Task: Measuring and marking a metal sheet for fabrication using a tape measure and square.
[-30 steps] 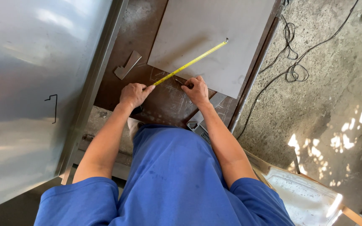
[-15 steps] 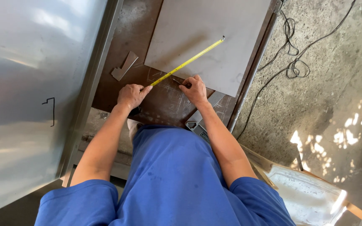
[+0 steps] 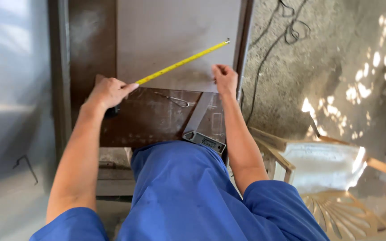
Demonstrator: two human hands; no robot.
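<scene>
Your left hand (image 3: 109, 92) is closed around the tape measure (image 3: 182, 62) case, yellow blade running toward 2 o'clock across the grey sheet (image 3: 175, 40). Right hand (image 3: 225, 79) pinches the sheet's near edge, try square (image 3: 200, 125) at its 6 o'clock.

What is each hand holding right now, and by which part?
Left hand grips the tape measure at its case end; right hand pinches the grey sheet at its near edge.

A metal square (image 3: 200, 128) lies on the brown table (image 3: 90, 53), near a bent wire (image 3: 174, 99). Black cables (image 3: 291, 27) curl on the rough floor (image 3: 336, 53). A plastic chair (image 3: 336, 196) stands on the right.
</scene>
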